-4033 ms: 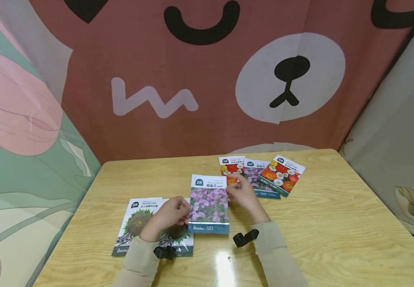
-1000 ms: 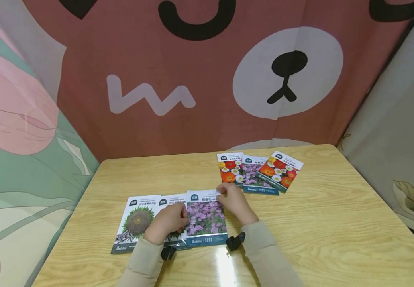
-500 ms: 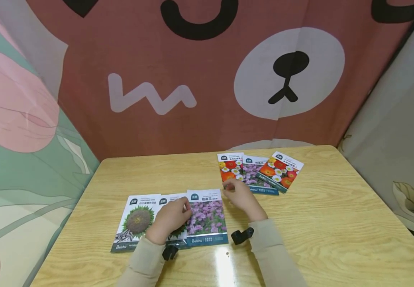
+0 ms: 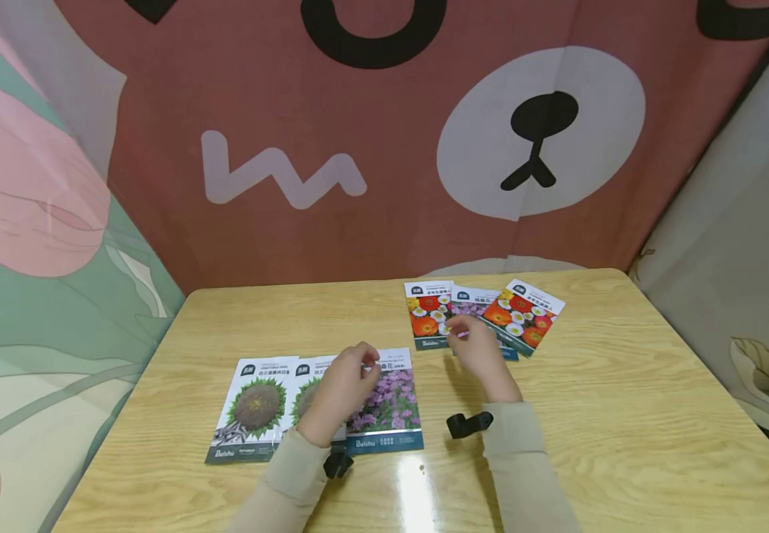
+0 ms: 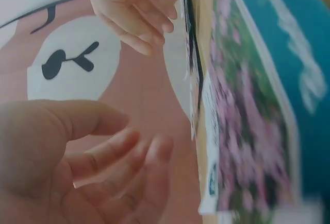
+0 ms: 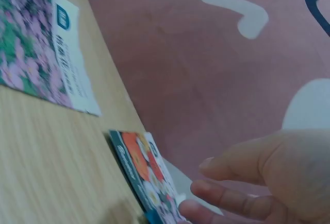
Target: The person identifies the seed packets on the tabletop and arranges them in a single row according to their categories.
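Observation:
My left hand (image 4: 344, 389) hovers over the purple-flower seed packet (image 4: 391, 411), its fingers loosely bent with nothing between them; in the left wrist view this packet (image 5: 247, 105) stands beside the hand (image 5: 98, 167). Left of it lie two sunflower seed packets (image 4: 257, 407), the second (image 4: 304, 396) partly covered by my left hand. My right hand (image 4: 480, 355) is at the back group, in front of another purple-flower seed packet (image 4: 474, 296). Thumb and fingers of the right hand (image 6: 252, 177) are apart and hold nothing; whether they touch a packet, I cannot tell.
At the back lie an orange-flower seed packet (image 4: 427, 318) and a similar tilted one (image 4: 527, 318) overlapping the purple one. All rest on a wooden table (image 4: 624, 414) against a printed bear curtain (image 4: 384, 244). Black wrist cameras (image 4: 471, 424) sit on both wrists.
The purple-flower packet was lowered beside the sunflower packets and let go. Since then my right hand has moved right and back to the rear packets; the left has shifted slightly up and right.

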Tool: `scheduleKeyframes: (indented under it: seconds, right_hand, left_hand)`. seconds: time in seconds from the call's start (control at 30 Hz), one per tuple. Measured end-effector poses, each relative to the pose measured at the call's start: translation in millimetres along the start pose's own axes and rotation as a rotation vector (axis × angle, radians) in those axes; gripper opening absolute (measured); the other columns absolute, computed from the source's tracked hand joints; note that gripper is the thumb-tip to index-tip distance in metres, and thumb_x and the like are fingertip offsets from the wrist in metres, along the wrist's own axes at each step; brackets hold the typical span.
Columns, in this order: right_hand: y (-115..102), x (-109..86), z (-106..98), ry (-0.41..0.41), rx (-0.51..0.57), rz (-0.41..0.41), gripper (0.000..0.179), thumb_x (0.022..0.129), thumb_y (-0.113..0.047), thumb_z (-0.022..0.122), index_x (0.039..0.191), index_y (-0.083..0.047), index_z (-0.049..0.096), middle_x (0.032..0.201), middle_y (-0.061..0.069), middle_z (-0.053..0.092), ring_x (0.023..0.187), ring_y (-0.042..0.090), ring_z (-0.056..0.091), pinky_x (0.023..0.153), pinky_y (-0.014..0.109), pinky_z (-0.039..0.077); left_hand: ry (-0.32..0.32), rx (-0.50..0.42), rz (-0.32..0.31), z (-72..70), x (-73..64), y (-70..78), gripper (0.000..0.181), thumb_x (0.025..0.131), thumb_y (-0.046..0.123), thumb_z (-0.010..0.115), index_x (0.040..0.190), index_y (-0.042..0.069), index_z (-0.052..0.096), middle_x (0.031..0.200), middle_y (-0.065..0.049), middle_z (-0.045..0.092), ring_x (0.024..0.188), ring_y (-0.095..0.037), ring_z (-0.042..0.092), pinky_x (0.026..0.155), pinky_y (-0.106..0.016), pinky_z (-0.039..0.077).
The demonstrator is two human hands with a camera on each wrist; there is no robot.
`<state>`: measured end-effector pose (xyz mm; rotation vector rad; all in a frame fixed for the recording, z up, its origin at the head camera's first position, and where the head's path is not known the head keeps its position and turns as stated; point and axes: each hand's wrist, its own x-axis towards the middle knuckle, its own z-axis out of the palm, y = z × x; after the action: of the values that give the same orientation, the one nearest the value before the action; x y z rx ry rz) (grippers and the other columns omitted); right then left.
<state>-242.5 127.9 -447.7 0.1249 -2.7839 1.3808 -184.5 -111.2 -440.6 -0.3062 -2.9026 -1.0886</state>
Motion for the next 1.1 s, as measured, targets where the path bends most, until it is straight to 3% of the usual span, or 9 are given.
scheduleKeyframes:
  seconds: [0.2, 0.33, 0.47, 0.6, 0.93, 1.1]
  right_hand:
    - [7.0, -1.7, -17.2, 0.033, -0.009, 0.047, 0.029, 0.099, -0.004, 0.058, 0.126, 0.004, 0.064, 0.121, 0.025, 0.065, 0.111, 0.041, 0.061, 0.092, 0.053, 0.052]
    - [12.3, -2.6, -26.1, 0.043, -0.035, 0.066, 0.031, 0.098, -0.004, 0.058, 0.127, 0.005, 0.063, 0.122, 0.027, 0.064, 0.112, 0.042, 0.061, 0.091, 0.053, 0.051]
    - [14.8, -4.7, -36.5, 0.005, -0.073, 0.087, 0.034, 0.099, -0.007, 0.058, 0.129, 0.008, 0.060, 0.128, 0.031, 0.060, 0.117, 0.046, 0.057, 0.094, 0.057, 0.049]
    - [17.7, -7.6, -47.1, -0.041, -0.081, 0.137, 0.039, 0.100, -0.011, 0.057, 0.132, 0.012, 0.056, 0.134, 0.035, 0.055, 0.124, 0.050, 0.052, 0.101, 0.060, 0.045]
    - [32.2, -6.7, -59.2, -0.028, -0.111, 0.251, 0.039, 0.098, -0.012, 0.058, 0.126, 0.016, 0.058, 0.124, 0.034, 0.060, 0.112, 0.047, 0.059, 0.094, 0.055, 0.048]
    - [34.8, -6.9, -61.3, -0.025, -0.100, 0.287, 0.040, 0.099, -0.012, 0.056, 0.129, 0.016, 0.056, 0.127, 0.035, 0.058, 0.117, 0.048, 0.055, 0.099, 0.057, 0.046]
  left_hand:
    - [0.019, -0.040, -0.004, 10.8, 13.1, 20.0, 0.025, 0.098, 0.013, 0.065, 0.122, 0.003, 0.065, 0.114, -0.014, 0.063, 0.095, -0.025, 0.065, 0.074, -0.039, 0.055]
    - [0.009, -0.142, 0.014, 22.6, 26.2, 25.8, 0.031, 0.098, 0.011, 0.063, 0.127, 0.001, 0.063, 0.122, -0.020, 0.060, 0.106, -0.031, 0.063, 0.084, -0.045, 0.055]
    - [-0.014, -0.260, -0.001, 35.3, 38.1, 27.1, 0.038, 0.097, 0.008, 0.062, 0.134, -0.002, 0.058, 0.129, -0.024, 0.056, 0.113, -0.035, 0.062, 0.091, -0.046, 0.054]
    - [-0.024, -0.318, -0.025, 46.5, 47.2, 32.2, 0.046, 0.097, 0.006, 0.061, 0.140, -0.006, 0.052, 0.135, -0.027, 0.050, 0.117, -0.037, 0.059, 0.092, -0.047, 0.054]
    - [-0.060, -0.418, -0.052, 74.8, 61.9, 54.7, 0.053, 0.095, 0.007, 0.063, 0.144, -0.007, 0.049, 0.139, -0.027, 0.049, 0.124, -0.038, 0.056, 0.099, -0.044, 0.051]
    - [-0.103, -0.512, -0.108, 85.0, 67.1, 58.8, 0.058, 0.095, 0.008, 0.058, 0.148, -0.008, 0.042, 0.149, -0.027, 0.044, 0.133, -0.039, 0.050, 0.106, -0.046, 0.046]
